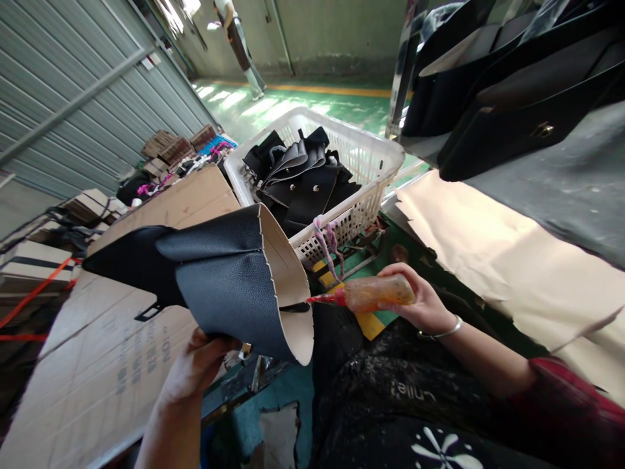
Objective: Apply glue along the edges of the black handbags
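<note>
Cardboard sheets (97, 365): lay flat at near left, printed side up, under the raised work
Left hand (195, 368): came up from the near edge, fingers closed on the lower fold of the leather piece; thumb side hidden behind the material, so the exact pinch could not be told
Leather piece (219, 273): black grained outside, pale lining inside, held up at centre-left and curled open like a cone with its stitched edge turned right toward the nozzle
Advice on the hold: the open edge looked best kept steady and tilted toward the nozzle, so the glue would land on the pale lining and not on the grained face
Basket (375, 156): white plastic, far centre, loaded with more black pieces; a pink cord hung from its near rim
Glue bottle (375, 293): amber, soft-sided, red nozzle pointing left, its tip touching or just beside the edge of the lining
Right hand (422, 299): wrapped round the bottle body, fingers curled over it, a bangle at the wrist
Advice on the squeeze: a light, even press seemed wise, with the tip drawn along the seam line rather than dabbed
Risk: glue dripping on the dark apron below
Paper-covered bench (488, 260): right, with finished black bags on the far end
</note>
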Demonstrator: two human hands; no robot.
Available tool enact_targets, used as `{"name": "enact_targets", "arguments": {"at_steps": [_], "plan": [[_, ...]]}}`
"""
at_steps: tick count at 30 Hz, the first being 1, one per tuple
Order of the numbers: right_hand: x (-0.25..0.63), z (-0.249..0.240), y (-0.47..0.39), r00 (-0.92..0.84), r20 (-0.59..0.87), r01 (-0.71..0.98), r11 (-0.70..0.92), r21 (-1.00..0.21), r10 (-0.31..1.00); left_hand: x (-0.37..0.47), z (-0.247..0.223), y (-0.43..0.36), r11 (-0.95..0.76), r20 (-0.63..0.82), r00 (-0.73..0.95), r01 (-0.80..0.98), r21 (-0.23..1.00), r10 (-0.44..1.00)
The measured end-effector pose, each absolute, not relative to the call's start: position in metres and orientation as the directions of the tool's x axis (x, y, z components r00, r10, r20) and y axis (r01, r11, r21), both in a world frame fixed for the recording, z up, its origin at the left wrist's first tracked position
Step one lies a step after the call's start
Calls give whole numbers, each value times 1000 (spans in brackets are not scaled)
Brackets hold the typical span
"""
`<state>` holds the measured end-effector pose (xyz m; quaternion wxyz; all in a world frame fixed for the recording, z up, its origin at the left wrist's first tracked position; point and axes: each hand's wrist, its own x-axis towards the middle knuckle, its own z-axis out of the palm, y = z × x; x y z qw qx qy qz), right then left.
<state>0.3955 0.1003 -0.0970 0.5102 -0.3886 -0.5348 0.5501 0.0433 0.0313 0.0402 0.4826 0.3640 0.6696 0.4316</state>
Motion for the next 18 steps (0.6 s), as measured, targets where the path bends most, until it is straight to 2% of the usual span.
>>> {"name": "enact_targets", "arguments": {"at_steps": [3,9,13,18], "plan": [[399,-95,95,-161,214,-100,200,-975,964,46,41,31,384,-352,-243,99,918,904],[406,-100,85,-252,333,-52,331,-942,909,48,43,31,398,-367,-229,104,912,901],[409,-101,86,-194,349,-9,354,-935,917,46,41,29,380,-357,-204,91,920,912],[410,-97,86,-244,351,-19,357,-934,904,47,40,28,378,-354,-215,83,922,910]]}}
